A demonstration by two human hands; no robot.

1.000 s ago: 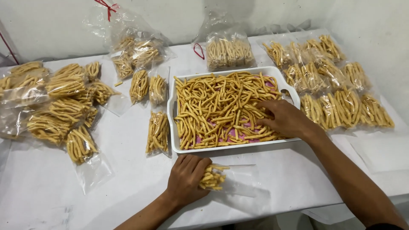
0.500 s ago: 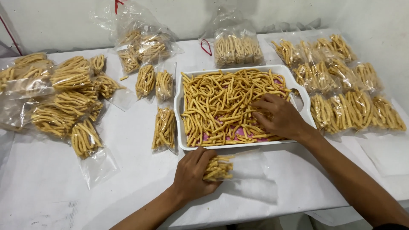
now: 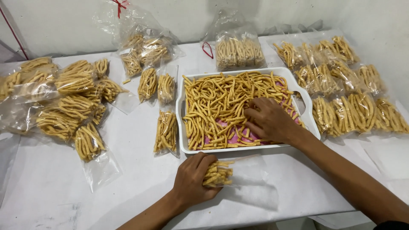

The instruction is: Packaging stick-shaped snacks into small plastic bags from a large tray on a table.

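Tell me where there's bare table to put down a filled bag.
Bare table lies at the front left, below the left pile of bags and left of the left hand. Crowded: around the tray and the right rows of bags.

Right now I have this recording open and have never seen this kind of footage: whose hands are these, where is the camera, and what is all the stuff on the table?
The camera sits on a person's head, looking down at their own bare hands. The left hand has its grip on a clear bag partly filled with fried sticks. The right hand rests in a white tray of loose sticks. On the white table, filled bags lie left, right and behind the tray.
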